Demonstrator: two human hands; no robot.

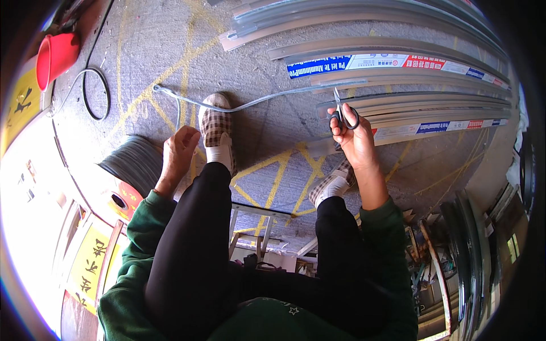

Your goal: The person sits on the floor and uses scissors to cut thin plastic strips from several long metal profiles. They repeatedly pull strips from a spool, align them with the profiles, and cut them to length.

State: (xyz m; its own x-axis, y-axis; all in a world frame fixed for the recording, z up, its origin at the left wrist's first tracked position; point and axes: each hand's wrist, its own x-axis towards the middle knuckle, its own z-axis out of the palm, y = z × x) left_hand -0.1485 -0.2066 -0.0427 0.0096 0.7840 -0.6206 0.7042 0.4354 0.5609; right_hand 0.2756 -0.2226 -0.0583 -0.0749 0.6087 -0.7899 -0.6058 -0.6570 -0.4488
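A grey cord-like strip (250, 105) lies in a loose loop on the concrete floor. One stretch runs right, past the toe of my left shoe (216, 125), onto the metal profiles; the other end comes down to my left hand (182, 149). The fingers of that hand are pinched together at the strip's end. On the right, my right hand (354, 136) grips scissors (340, 113) by their black handles, the blades pointing away from me. The scissors are beside the strip's far end, seemingly not touching it. Left of my left hand stands a spool of grey strip (133, 162).
Long metal profiles (392, 108), some with printed labels, lie in rows at the right and far right. A red bucket (60, 54) and a coiled dark cable (95, 94) are at the far left. A metal stepladder-like frame (259, 211) is below my legs.
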